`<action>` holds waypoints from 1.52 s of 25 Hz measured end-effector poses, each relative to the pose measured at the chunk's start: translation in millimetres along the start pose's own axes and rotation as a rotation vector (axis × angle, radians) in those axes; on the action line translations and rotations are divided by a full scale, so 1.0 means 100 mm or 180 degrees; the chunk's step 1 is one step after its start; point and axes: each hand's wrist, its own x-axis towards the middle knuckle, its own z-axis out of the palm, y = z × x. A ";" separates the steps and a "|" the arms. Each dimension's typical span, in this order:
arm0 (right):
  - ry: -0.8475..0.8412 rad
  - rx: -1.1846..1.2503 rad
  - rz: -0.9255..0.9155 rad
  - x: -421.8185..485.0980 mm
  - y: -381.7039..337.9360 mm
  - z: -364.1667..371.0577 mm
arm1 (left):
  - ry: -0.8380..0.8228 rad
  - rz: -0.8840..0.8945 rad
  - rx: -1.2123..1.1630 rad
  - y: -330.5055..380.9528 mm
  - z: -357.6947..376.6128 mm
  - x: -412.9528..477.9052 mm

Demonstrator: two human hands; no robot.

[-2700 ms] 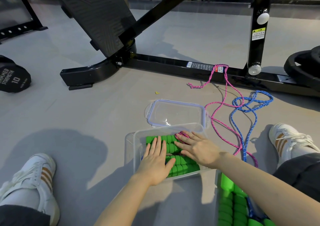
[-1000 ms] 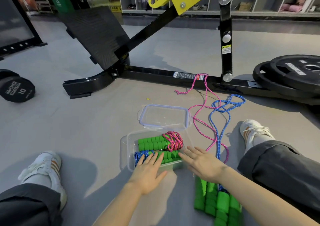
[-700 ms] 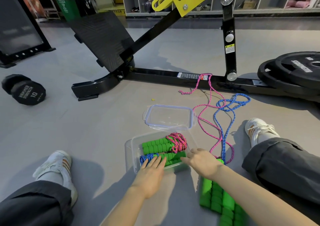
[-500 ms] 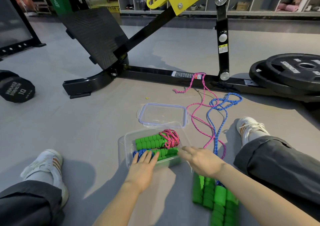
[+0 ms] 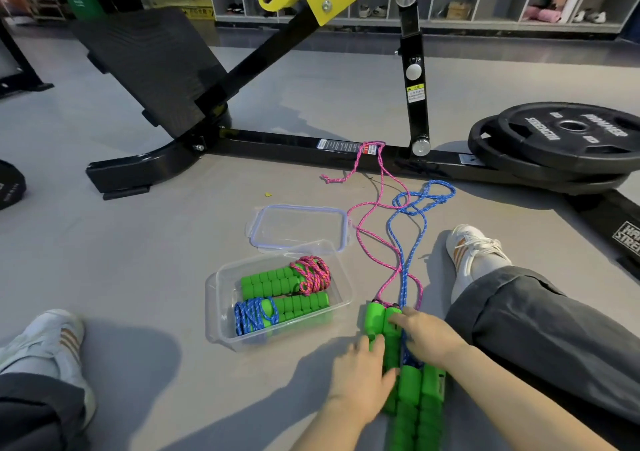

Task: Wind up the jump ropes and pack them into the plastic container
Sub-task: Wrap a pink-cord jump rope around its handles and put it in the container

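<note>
A clear plastic container [image 5: 221,277] sits on the floor with two wound jump ropes inside: one with pink cord [image 5: 311,274], one with blue cord [image 5: 254,315], both with green foam handles. Its lid [image 5: 301,225] lies just behind it. To the container's right, a bundle of green handles [image 5: 415,398] lies on the floor. From it, a loose pink rope [image 5: 367,208] and a loose blue rope [image 5: 415,208] trail away. My left hand [image 5: 360,378] grips the bundle's left side. My right hand [image 5: 426,339] closes over its top end.
A black gym machine frame [image 5: 277,140] crosses the floor behind; the pink rope drapes over its bar. Stacked weight plates [image 5: 568,139] lie at right, a dumbbell [image 5: 10,187] at far left. My right leg [image 5: 536,329] lies beside the handles, my left shoe [image 5: 52,343] at lower left.
Both hands left the container, where they pressed on the wound ropes, and moved right onto the green handles on the floor.
</note>
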 end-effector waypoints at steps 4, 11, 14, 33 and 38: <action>0.0070 -0.0326 -0.0188 0.03 -0.05 0.02 | -0.0284 -0.0344 0.0191 0.10 0.02 0.06; 0.0623 -0.0630 -0.1107 0.15 -0.38 0.06 | -0.0253 -0.0189 0.0589 -0.47 -0.12 -0.26; 0.0345 -0.0678 -0.1380 0.18 -0.61 0.08 | -0.0387 0.0171 0.1029 -0.89 -0.12 -0.50; -0.0121 -0.0465 -0.1465 0.01 -1.13 0.10 | -0.0036 0.0311 0.0846 -1.21 0.19 -0.85; -0.0197 -0.0416 -0.1477 -0.07 -1.16 0.13 | 0.0024 0.0469 0.1179 -1.37 0.24 -0.93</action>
